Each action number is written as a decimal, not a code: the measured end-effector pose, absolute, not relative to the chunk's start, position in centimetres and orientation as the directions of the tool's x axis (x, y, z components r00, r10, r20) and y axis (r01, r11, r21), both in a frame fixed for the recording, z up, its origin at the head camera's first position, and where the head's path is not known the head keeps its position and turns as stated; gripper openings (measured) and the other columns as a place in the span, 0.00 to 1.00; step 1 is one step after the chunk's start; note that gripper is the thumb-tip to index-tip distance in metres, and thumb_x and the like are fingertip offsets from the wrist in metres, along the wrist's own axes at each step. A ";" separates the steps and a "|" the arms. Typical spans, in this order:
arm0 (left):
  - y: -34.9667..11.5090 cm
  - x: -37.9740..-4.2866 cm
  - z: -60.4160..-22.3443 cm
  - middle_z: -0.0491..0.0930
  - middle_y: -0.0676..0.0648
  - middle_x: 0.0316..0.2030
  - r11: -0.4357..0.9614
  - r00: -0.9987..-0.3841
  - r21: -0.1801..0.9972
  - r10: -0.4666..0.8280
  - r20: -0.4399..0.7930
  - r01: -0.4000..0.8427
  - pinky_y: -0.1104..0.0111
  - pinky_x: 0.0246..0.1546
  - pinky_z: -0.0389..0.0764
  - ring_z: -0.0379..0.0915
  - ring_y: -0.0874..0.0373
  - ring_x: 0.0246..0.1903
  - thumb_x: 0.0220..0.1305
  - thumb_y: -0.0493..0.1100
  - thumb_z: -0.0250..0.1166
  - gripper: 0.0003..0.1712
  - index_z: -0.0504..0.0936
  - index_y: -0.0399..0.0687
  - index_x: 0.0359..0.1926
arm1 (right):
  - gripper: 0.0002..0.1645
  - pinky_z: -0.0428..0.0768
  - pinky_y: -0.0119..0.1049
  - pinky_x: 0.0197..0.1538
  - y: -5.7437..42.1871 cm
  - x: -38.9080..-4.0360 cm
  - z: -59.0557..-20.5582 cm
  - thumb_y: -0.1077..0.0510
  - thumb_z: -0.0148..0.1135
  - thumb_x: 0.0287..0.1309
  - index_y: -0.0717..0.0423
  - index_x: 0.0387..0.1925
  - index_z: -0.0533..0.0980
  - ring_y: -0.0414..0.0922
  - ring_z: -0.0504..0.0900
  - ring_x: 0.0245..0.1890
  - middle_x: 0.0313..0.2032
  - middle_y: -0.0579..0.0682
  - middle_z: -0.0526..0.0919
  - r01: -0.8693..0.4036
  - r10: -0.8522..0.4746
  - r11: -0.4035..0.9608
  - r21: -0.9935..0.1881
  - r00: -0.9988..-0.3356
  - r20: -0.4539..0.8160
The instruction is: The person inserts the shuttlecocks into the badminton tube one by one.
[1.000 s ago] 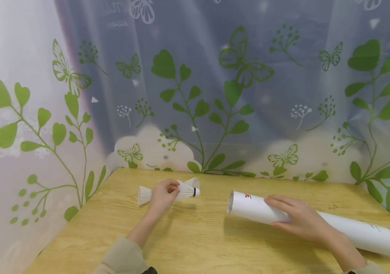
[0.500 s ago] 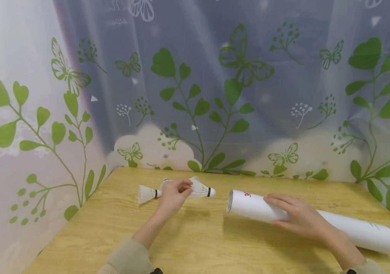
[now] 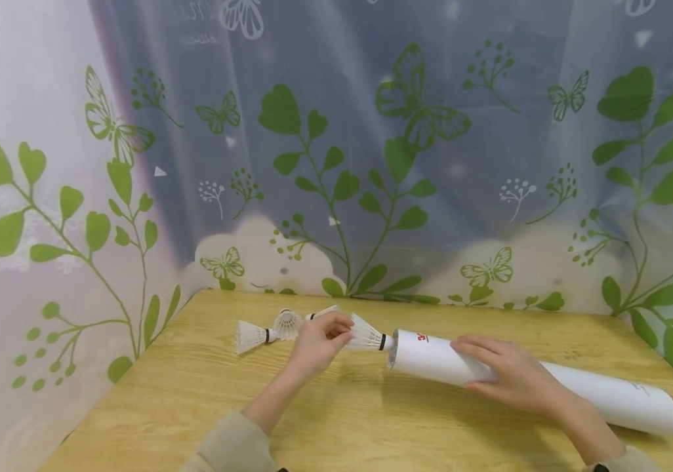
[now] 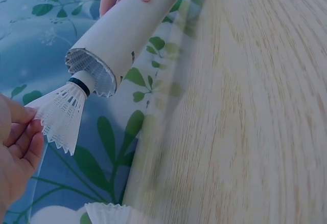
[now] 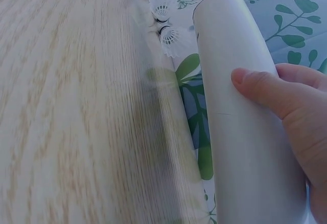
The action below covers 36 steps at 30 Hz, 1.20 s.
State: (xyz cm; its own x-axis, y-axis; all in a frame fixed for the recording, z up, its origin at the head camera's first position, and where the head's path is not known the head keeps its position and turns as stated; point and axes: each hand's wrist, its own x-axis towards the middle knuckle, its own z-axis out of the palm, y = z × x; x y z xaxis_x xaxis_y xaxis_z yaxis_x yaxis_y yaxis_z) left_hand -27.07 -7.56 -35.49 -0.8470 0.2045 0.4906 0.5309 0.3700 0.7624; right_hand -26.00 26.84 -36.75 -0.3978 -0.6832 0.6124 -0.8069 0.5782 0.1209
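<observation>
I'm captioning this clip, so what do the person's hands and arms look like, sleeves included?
The left hand and right hand are bare, no gloves or rings showing. Beige sleeves stop short of the hands. A small dark item shows by each sleeve, too cropped to identify.

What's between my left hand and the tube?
In the left wrist view: a shuttlecock, pinched by the left hand, tip at the mouth of the tube.

**Work Area Background**

The table (image 3: 153, 393) has a yellow wood-grain top. A curtain (image 3: 325, 190) encloses the rear and both sides, grey-blue at centre, paler at left, printed with green leaves (image 3: 280, 109) and butterflies (image 3: 412, 108).
</observation>
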 end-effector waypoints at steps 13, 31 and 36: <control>-5.7 -26.4 -35.8 0.81 0.47 0.29 0.349 -0.858 0.786 0.263 0.440 0.510 0.73 0.27 0.75 0.73 0.61 0.27 0.57 0.33 0.64 0.06 0.80 0.39 0.37 | 0.41 0.78 0.47 0.40 26.7 -26.0 -36.9 0.47 0.76 0.35 0.50 0.57 0.73 0.47 0.78 0.47 0.53 0.46 0.76 -0.810 -0.683 0.575 0.117 -0.396 0.614; -3.4 -26.8 -36.7 0.82 0.47 0.29 0.322 -0.877 0.817 0.219 0.427 0.478 0.73 0.31 0.76 0.75 0.59 0.30 0.56 0.32 0.65 0.05 0.81 0.40 0.35 | 0.40 0.76 0.47 0.41 26.5 -26.0 -37.2 0.47 0.75 0.38 0.48 0.57 0.73 0.46 0.77 0.49 0.53 0.46 0.76 -0.814 -0.682 0.574 0.095 -0.410 0.605; -3.1 -26.8 -36.7 0.83 0.45 0.30 0.335 -0.869 0.802 0.213 0.446 0.494 0.74 0.31 0.76 0.77 0.58 0.30 0.55 0.31 0.65 0.04 0.82 0.39 0.34 | 0.39 0.76 0.47 0.41 26.5 -26.1 -37.2 0.47 0.74 0.39 0.48 0.57 0.73 0.46 0.77 0.49 0.53 0.46 0.76 -0.808 -0.679 0.582 0.094 -0.418 0.604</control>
